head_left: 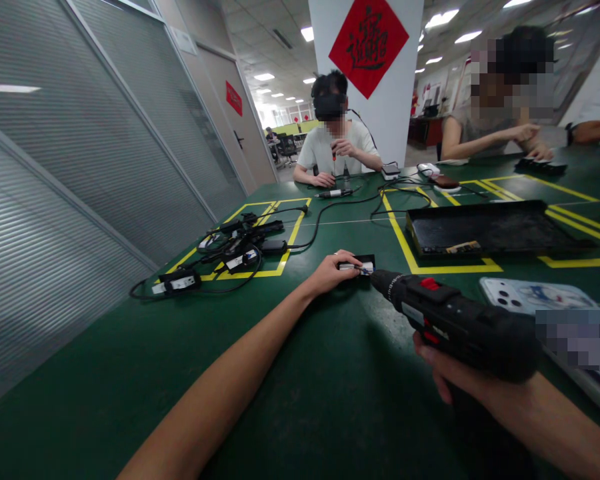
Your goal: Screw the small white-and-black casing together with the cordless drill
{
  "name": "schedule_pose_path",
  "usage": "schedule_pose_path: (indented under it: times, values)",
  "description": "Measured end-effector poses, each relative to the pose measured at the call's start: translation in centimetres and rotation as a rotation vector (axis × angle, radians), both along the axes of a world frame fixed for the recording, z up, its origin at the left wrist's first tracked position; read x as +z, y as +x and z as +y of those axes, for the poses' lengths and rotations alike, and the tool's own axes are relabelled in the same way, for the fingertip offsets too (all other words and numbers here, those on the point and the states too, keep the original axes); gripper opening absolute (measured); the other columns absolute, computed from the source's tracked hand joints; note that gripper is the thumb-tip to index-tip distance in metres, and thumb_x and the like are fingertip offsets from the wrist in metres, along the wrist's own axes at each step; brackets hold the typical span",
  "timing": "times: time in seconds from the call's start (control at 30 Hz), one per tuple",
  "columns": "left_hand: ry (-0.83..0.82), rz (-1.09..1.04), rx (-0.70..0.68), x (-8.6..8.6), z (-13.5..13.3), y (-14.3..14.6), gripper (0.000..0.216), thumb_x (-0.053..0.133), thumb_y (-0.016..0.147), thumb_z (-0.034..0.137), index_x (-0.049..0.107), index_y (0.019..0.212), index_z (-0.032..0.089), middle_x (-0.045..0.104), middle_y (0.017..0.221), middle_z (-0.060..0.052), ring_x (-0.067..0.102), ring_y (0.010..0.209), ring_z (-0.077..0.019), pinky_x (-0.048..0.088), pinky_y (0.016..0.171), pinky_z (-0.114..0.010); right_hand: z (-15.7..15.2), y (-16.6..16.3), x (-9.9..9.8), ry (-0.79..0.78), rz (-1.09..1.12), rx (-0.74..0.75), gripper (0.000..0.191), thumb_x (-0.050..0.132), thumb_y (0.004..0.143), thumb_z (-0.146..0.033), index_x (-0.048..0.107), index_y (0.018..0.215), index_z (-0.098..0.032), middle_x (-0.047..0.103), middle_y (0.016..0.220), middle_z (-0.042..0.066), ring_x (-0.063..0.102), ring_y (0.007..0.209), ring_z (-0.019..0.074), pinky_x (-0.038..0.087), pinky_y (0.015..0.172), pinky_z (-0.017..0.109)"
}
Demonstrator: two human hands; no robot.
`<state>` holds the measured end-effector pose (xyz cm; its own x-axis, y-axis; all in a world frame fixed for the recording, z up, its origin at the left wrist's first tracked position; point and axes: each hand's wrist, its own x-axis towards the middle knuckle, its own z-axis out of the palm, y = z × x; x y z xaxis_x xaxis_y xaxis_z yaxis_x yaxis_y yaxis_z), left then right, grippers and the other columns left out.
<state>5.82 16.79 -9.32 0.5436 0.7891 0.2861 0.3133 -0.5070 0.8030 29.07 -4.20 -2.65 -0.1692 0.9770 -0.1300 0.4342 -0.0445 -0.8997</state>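
Observation:
My right hand (460,373) is wrapped round the grip of a black cordless drill (450,320) with red switches. The drill points left and away from me. Its tip meets, or nearly meets, a small black casing (365,259) with a silvery-white part inside, lying on the green table. My left hand (334,272) holds that casing from the left, fingers pressed on its top. I cannot tell whether the bit touches a screw.
Black adapters with cables (250,247) lie piled at left in a yellow-taped area. A black tray (480,230) stands at right, with a phone (540,293) nearer me. Across the table a person (337,143) holds a screwdriver; another person (500,127) works at right.

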Motion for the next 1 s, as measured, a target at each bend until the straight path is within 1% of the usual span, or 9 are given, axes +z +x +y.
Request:
schedule_pose_path:
  times: [0.1, 0.27, 0.37, 0.5, 0.6, 0.7, 0.87, 1.0]
  values:
    - [0.000, -0.001, 0.006, 0.0, 0.0, 0.0, 0.026, 0.065, 0.073, 0.029, 0.068, 0.096, 0.018, 0.056, 0.111, -0.007, 0.051, 0.107, -0.0186, 0.036, 0.097, -0.033, -0.1, 0.0, 0.0, -0.046, -0.029, 0.021, 0.023, 0.046, 0.088, -0.042, 0.057, 0.090, -0.022, 0.061, 0.057, -0.003, 0.060, 0.057, 0.0162, 0.048, 0.063, 0.032]
    - [0.011, -0.001, 0.003, -0.1, 0.1, 0.0, 0.027, 0.065, 0.072, 0.029, 0.068, 0.096, 0.017, 0.055, 0.112, -0.008, 0.050, 0.110, -0.0193, 0.034, 0.098, -0.033, -0.3, -0.4, -0.7, -0.039, -0.100, -0.037, 0.027, 0.047, 0.086, -0.046, 0.058, 0.094, -0.023, 0.060, 0.055, -0.003, 0.061, 0.058, 0.0176, 0.049, 0.070, 0.035]
    - [0.015, 0.000, 0.002, -0.1, 0.1, 0.0, 0.027, 0.065, 0.073, 0.029, 0.068, 0.096, 0.017, 0.055, 0.112, -0.008, 0.049, 0.110, -0.0193, 0.034, 0.098, -0.034, -0.2, -0.7, -0.9, -0.037, -0.105, -0.044, 0.025, 0.047, 0.086, -0.045, 0.058, 0.093, -0.024, 0.060, 0.053, -0.004, 0.061, 0.055, 0.0178, 0.050, 0.068, 0.035]
    - [0.016, 0.012, 0.008, 0.1, 0.0, 0.0, 0.027, 0.065, 0.072, 0.030, 0.068, 0.097, 0.018, 0.055, 0.112, -0.008, 0.051, 0.108, -0.0193, 0.035, 0.098, -0.034, 0.0, -0.8, -0.4, -0.015, -0.171, -0.058, 0.021, 0.048, 0.084, -0.042, 0.059, 0.087, -0.024, 0.061, 0.051, -0.003, 0.063, 0.054, 0.0193, 0.051, 0.067, 0.036]
    - [0.012, 0.012, 0.006, 0.2, -0.1, 0.1, 0.027, 0.065, 0.072, 0.029, 0.068, 0.097, 0.018, 0.056, 0.111, -0.008, 0.051, 0.108, -0.0196, 0.035, 0.097, -0.035, -0.2, -0.7, 0.3, -0.041, -0.140, -0.030, 0.023, 0.046, 0.086, -0.043, 0.059, 0.092, -0.024, 0.062, 0.055, -0.002, 0.063, 0.056, 0.0192, 0.051, 0.064, 0.035]
    - [-0.001, 0.013, 0.010, 0.3, -0.1, 0.1, 0.026, 0.065, 0.073, 0.028, 0.068, 0.097, 0.018, 0.056, 0.111, -0.008, 0.050, 0.110, -0.0195, 0.036, 0.098, -0.035, -0.4, -0.6, 0.4, -0.079, -0.109, -0.011, 0.025, 0.046, 0.086, -0.045, 0.059, 0.094, -0.025, 0.062, 0.057, -0.002, 0.063, 0.059, 0.0195, 0.050, 0.062, 0.034]
    - [-0.007, 0.008, 0.010, 0.4, -0.2, 0.2, 0.026, 0.065, 0.073, 0.027, 0.068, 0.097, 0.018, 0.057, 0.110, -0.007, 0.050, 0.109, -0.0190, 0.035, 0.099, -0.034, -0.3, -0.8, -0.2, -0.028, -0.114, -0.074, 0.023, 0.049, 0.085, -0.043, 0.060, 0.091, -0.024, 0.062, 0.052, -0.003, 0.063, 0.054, 0.0197, 0.051, 0.061, 0.035]
    - [-0.017, 0.024, 0.027, 0.4, -0.2, 0.2, 0.027, 0.065, 0.072, 0.029, 0.068, 0.097, 0.018, 0.056, 0.113, -0.008, 0.050, 0.110, -0.0203, 0.036, 0.097, -0.035, -0.4, -1.2, 0.5, -0.014, -0.089, -0.097, 0.018, 0.052, 0.082, -0.041, 0.062, 0.086, -0.026, 0.064, 0.053, -0.001, 0.065, 0.055, 0.0206, 0.050, 0.055, 0.033]
